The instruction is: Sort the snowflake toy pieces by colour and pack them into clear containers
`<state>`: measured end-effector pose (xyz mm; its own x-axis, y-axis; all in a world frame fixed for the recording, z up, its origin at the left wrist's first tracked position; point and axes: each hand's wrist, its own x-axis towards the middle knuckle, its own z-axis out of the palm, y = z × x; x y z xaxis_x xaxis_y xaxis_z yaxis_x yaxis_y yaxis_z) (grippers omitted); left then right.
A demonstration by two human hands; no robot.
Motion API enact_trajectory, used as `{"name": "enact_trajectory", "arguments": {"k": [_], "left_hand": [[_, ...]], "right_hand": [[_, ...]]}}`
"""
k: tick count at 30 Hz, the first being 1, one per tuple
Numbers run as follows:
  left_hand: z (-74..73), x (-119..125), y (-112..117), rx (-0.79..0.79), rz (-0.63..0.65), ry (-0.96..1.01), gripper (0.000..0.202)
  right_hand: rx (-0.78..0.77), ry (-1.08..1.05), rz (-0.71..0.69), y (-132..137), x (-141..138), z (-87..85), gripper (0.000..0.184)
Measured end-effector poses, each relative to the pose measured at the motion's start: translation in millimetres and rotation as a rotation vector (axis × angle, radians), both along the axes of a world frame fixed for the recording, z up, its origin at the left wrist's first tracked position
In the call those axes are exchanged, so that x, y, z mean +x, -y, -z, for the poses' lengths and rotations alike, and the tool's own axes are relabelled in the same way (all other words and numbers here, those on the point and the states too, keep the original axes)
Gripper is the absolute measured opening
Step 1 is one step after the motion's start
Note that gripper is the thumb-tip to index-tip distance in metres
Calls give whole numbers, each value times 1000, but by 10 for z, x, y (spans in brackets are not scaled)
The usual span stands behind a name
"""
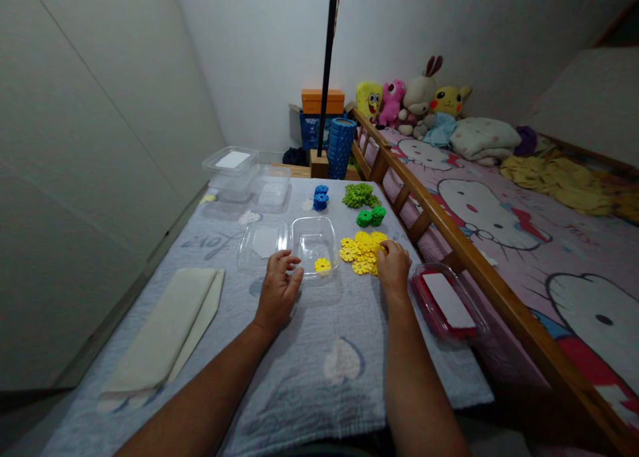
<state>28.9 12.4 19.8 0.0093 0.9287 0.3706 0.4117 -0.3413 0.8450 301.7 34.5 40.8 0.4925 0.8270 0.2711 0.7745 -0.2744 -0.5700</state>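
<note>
My left hand (278,291) is beside the near left corner of a clear plastic box (314,234), its fingers loosely bent and apart, holding nothing. A single yellow notched disc (322,265) lies inside that box. To the box's left, the clear lid (263,244) rests flat with a white label. My right hand (394,267) is at the right edge of a spread pile of yellow notched plastic discs (363,249). Its fingers are curled and pinched on a yellow disc there, with the fingertips partly hidden.
Blue discs (320,197), green discs (371,217) and light green discs (359,195) stand farther back. A labelled box of red pieces (448,304) is by the wooden bed rail (444,251). Clear boxes (232,171) are at back left, a folded cream cloth (167,330) at left.
</note>
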Motion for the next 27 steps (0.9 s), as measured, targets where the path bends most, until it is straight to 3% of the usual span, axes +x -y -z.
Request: {"name": "enact_trajectory", "arguments": {"k": [4, 7, 10, 15, 21, 24, 27], "left_hand": [[8, 4, 3, -21, 16, 17, 23], [11, 9, 7, -26, 15, 18, 24], [5, 9, 12, -26, 19, 0, 24], [1, 0, 14, -34, 27, -15, 25], [16, -8, 9, -29, 30, -24, 25], [16, -11, 11, -24, 26, -28, 25], [10, -9, 13, -30, 27, -28, 25]], "right_hand": [[264, -431, -160, -27, -133, -26, 24], [339, -625, -305, -20, -387, -77, 27], [331, -569, -416, 12, -646, -133, 15], [250, -249, -517, 90, -882, -163, 5], [280, -90, -467, 86, -725, -99, 11], [295, -30, -299, 23, -458, -41, 18], [197, 50, -102, -38, -205, 39, 29]]}}
